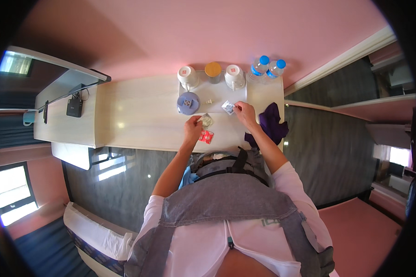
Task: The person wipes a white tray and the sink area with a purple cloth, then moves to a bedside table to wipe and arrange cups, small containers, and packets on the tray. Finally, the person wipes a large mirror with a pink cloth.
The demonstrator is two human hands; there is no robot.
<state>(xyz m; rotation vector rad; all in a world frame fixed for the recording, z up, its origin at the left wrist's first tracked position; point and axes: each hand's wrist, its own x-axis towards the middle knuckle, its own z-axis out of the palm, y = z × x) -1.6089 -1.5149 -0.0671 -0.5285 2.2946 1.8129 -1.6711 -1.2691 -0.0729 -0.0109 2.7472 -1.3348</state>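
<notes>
My left hand [193, 129] pinches a small pale, translucent packet [206, 121] over the front of the white table [142, 114]. Just below it on the tabletop lies a red packet [206, 137]. Between the fingertips of my right hand [244, 112] is a small white-and-blue sachet [228, 107], at the front right of a white tray [225, 95]. A lavender round-topped vessel [188, 103] occupies the tray's front left corner, with a small pale item [209, 101] beside it. To the right of my right forearm a dark purple cloth [273, 121] lies crumpled.
Two upturned white mugs [188, 77] [234, 77] flank a wooden-lidded jar [213, 72] at the tray's back. Two blue-capped water bottles [259, 66] [276, 69] stand against the pink wall. Leftward are a black box [74, 107], a remote [45, 112] and a wall-mounted screen [52, 78].
</notes>
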